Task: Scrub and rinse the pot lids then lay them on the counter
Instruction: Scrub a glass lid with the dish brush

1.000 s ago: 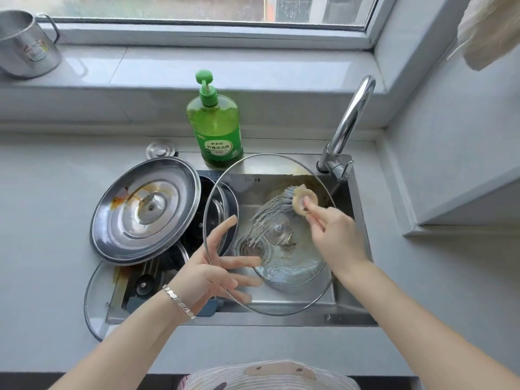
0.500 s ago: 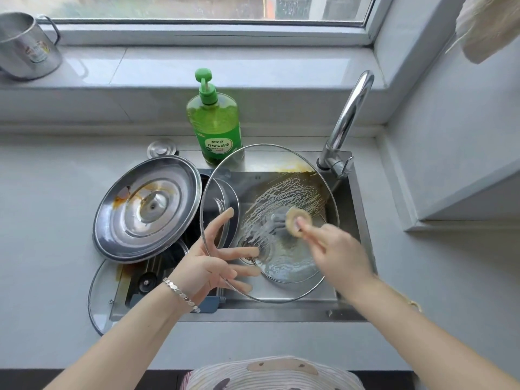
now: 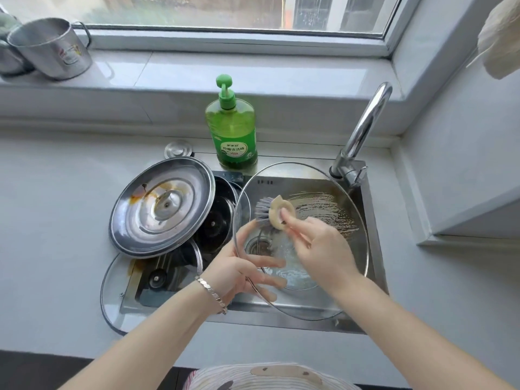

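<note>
- A metal cup point(image 3: 53, 47) stands on the windowsill at far left, well apart from the sink point(image 3: 247, 319).
- A flat glass lid point(image 3: 112, 299) lies at the sink's front left corner, half on the counter point(image 3: 56, 220), with a brown smear under its glass.
- A steel lid point(image 3: 161, 211) leans tilted above it over the sink's left side. It shines, with orange-brown stains near its centre knob.
- A dark pot point(image 3: 216, 220) sits partly under the steel lid, inside the sink.
- A green soap bottle point(image 3: 232, 130) stands upright on the ledge behind the sink.
- The left hand point(image 3: 233, 273), with a bracelet point(image 3: 211, 294) on its wrist, props the soapy glass lid point(image 3: 332, 209) at its left rim. Its fingers point(image 3: 270, 263) are spread and nearly straight, flat against the far side of the glass. The thumb stands straight along the rim, and nothing is clenched.
- The soapy glass lid is held tilted over the sink basin. It is clear with a thin metal rim and streaked with white foam across its upper right and lower middle. Brownish residue runs along its upper right edge.
- A brush point(image 3: 277, 212) has a cream round head, and its grey bristles press on the lid's upper left glass.
- The right hand point(image 3: 320, 249) grips the brush handle with curled fingers, one finger reaching forward onto the cream head.
- A chrome faucet point(image 3: 363, 130) rises at the sink's back right corner.
- A pale cloth point(image 3: 501, 38) hangs at the top right.
</note>
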